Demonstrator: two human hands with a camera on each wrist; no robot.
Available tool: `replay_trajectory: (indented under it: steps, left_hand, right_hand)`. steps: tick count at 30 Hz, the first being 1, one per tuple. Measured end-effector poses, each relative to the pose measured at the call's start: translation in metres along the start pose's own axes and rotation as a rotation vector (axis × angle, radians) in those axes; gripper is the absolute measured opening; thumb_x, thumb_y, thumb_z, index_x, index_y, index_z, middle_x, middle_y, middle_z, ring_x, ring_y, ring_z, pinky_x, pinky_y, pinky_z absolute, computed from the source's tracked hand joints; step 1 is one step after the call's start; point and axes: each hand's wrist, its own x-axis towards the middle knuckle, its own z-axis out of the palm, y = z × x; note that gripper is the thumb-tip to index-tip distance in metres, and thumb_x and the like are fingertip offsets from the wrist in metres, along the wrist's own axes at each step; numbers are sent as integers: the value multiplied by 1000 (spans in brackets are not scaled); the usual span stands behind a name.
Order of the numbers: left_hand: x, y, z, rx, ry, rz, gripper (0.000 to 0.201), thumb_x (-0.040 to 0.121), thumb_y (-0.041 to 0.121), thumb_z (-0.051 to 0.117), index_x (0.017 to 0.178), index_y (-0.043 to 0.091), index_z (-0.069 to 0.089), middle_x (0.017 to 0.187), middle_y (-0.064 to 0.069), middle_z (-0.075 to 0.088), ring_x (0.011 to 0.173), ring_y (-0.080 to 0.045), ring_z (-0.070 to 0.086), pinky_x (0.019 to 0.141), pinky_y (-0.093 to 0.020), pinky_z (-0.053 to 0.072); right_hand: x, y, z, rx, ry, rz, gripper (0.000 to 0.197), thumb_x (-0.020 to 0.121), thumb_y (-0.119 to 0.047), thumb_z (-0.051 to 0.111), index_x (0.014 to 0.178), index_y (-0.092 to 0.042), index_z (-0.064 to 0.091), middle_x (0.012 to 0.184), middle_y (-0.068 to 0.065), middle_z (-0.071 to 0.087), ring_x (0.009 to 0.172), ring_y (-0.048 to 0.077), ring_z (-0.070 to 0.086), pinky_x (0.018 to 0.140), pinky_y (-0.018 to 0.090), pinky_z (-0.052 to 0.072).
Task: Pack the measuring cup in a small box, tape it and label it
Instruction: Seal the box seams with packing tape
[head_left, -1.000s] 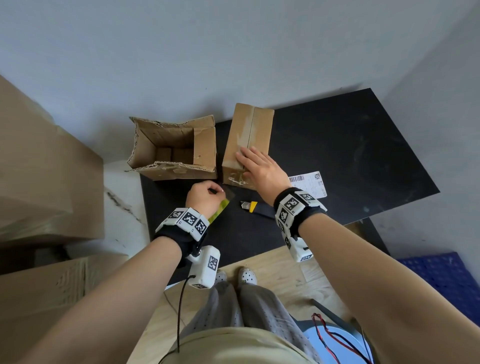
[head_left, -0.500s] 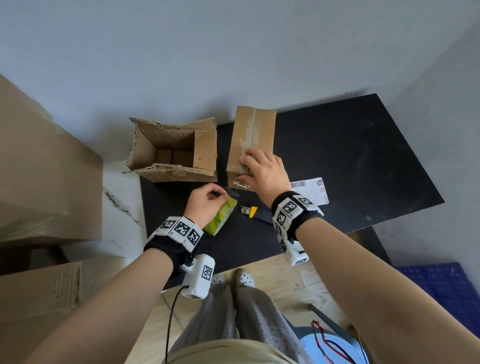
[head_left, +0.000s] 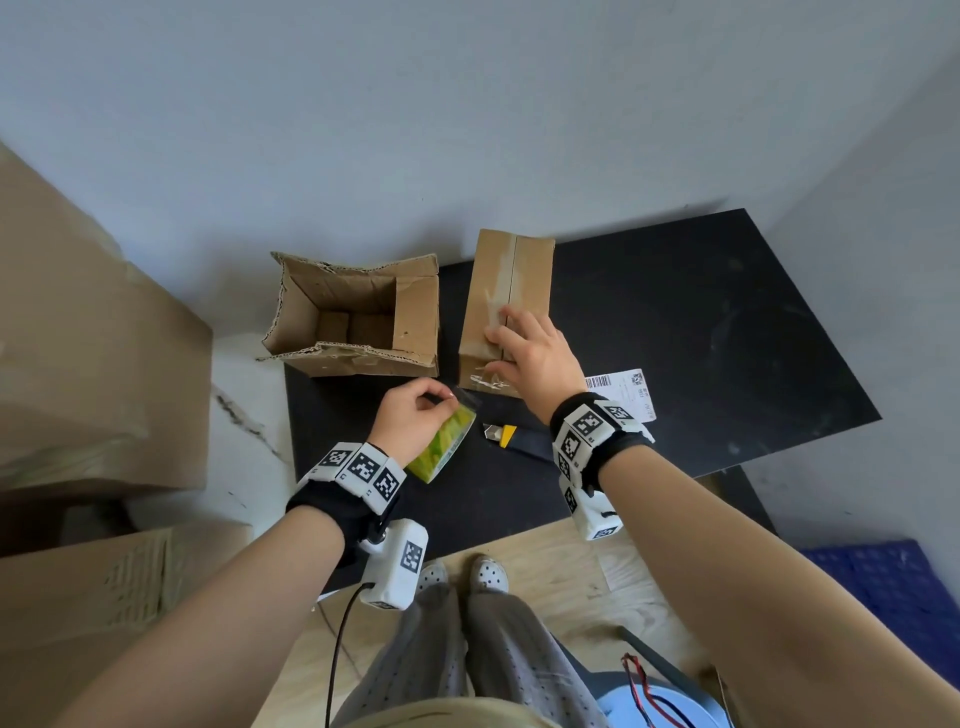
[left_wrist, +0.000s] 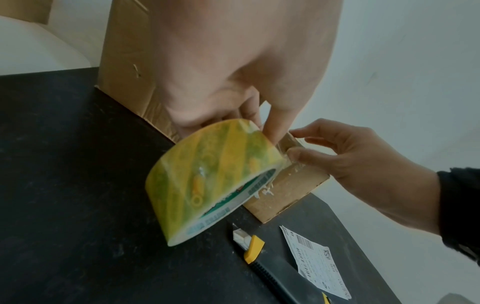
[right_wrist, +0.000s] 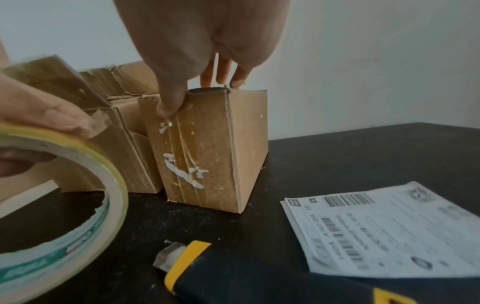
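L hand (head_left: 413, 418) grips a yellow-green roll of clear packing tape (head_left: 441, 448), fingers curled round the rim & through the core. A short strip of clear tape runs from the roll toward the box's near end. The roll is tilted and raised off the black tabletop (head_left: 701, 332).

R hand (head_left: 535, 353) lies on top of the small closed brown cardboard box (head_left: 506, 291), just ahead & to the right of the L hand. Its fingers (head_left: 511, 325) are straight & spread over the top seam; the thumb (right_wrist: 170, 98) presses down on the near end face, at the top edge. It isn't curled round anything, just pressing flat. The near face shows old tape lines & white scraps of torn label.

The measuring cup can't be seen; the small box is shut.

Under the R wrist, w/ the blade end pointing toward the L hand: a yellow-and-black utility knife (head_left: 506, 435) flat on the table. Just right of the R wrist: a white printed shipping label w/ barcodes (head_left: 626, 389), flat, not yet on the box.

Ahead of the L hand & beside the small box: an open, torn brown cardboard box (head_left: 358, 317), flaps ragged. Whether the two boxes touch is unclear.
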Motion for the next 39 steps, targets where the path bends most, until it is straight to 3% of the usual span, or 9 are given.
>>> replay_trajectory:
  steps: [6,11,16,19,22,29,33,36,39]
  left_hand:
    - [-10,12,-5,14,-62,81,2,87,14,63,88,15,64,91,-9,66,86,-21,63,80,-32,51]
    - [-20,23,-9,5,-133,70,11,88,12,61,99,14,62,89,-10,66,82,-18,63,69,-22,48]
    - [-24,30,-15,26,-105,78,14,88,12,60,102,13,62,92,-13,66,80,-16,61,69,-21,47]
    - [-27,33,-17,37,-117,81,15,88,10,60,102,14,62,92,-15,66,80,-18,62,70,-23,47]
    - [-29,37,-14,34,-151,85,16,87,9,60,102,13,61,88,-12,66,75,-13,61,64,-19,46]
    - [-27,49,9,41,-173,73,17,86,7,62,102,14,61,84,-11,67,78,-18,63,68,-23,48]
    - [-26,58,22,17,-126,70,18,84,8,64,100,16,61,80,-7,66,75,-15,62,65,-20,46]
    - [-29,66,26,1,-108,94,18,84,10,65,99,17,60,80,-5,66,75,-12,63,64,-19,46]
    - [-33,73,25,-4,-126,122,16,85,11,65,98,19,60,84,-10,69,78,-17,66,68,-22,50]
  right_hand:
    - [-10,3,-3,42,-10,-17,49,77,8,63,124,-4,57,143,16,43,135,34,37,107,44,34]
    - [-26,-15,-9,61,148,20,20,88,-19,59,100,-4,64,109,10,61,90,32,61,80,44,50]
    - [-24,-12,-11,-88,-120,42,63,81,7,56,139,-11,41,150,9,33,139,27,29,111,43,31]
    - [-27,-7,-23,-208,-236,60,82,80,10,53,148,-24,22,158,-1,15,146,17,12,119,41,10]
    - [-31,5,-35,-269,-246,47,79,83,10,48,148,-28,23,158,-6,14,145,12,12,119,40,5]
    - [-36,34,-44,-93,-186,46,72,79,15,43,139,-23,42,153,-5,29,142,14,25,117,37,11]
    - [-33,24,-43,150,84,25,26,92,-13,49,114,-10,63,116,7,63,104,28,60,98,43,42]
    - [-34,13,-54,378,-140,211,28,91,-38,57,101,-14,67,97,1,68,89,16,62,82,32,51]
    - [-38,13,-57,395,-166,185,19,86,-32,66,91,-13,67,84,-4,65,79,10,59,75,25,49]
